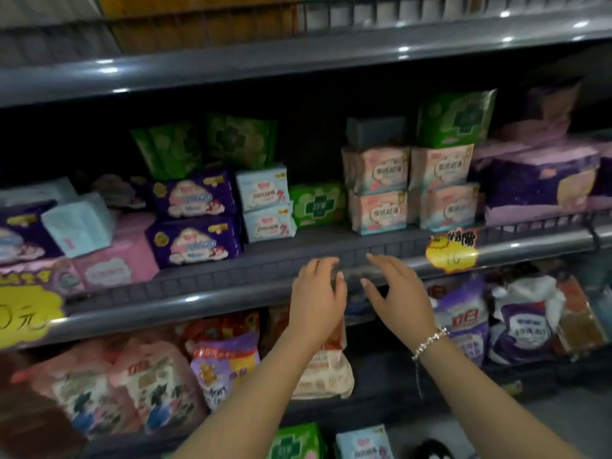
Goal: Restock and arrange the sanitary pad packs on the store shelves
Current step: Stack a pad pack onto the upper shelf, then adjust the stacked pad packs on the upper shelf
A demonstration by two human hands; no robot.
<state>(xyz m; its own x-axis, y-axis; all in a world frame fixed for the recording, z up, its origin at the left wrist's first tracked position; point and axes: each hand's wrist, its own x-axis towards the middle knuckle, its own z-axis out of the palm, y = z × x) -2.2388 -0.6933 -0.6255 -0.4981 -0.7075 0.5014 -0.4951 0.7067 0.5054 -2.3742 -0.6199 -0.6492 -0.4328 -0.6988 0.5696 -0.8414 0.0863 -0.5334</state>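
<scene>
Both hands empty, in front of the shelf rail (251, 286). Left hand (318, 293) loosely spread, fingers slightly bent, at the rail's lip. Right hand (395, 289) just beside it, fingers splayed wide, bracelet (430, 342) at the wrist. Neither holds a pack.

Pads sit behind the rail: purple packs (195, 220) stacked two high to the left, white packs (266, 203) beside them, a single green pack (316, 203) straight behind the hands, pink packs (379, 190) in two-high stacks to the right with a dark box (376, 132) on top. More packs (331, 442) lie low, under the arms, likely stock yet to go up.

Risks, as I judge them:
- Reaching in past the rail could clip the pink stacks; the box would tip off.
- Tilted green packs (169, 150) behind the purple ones look ready to slide if nudged.
- The yellow tag (452, 250) on the rail may snag a wrist or the bracelet.
</scene>
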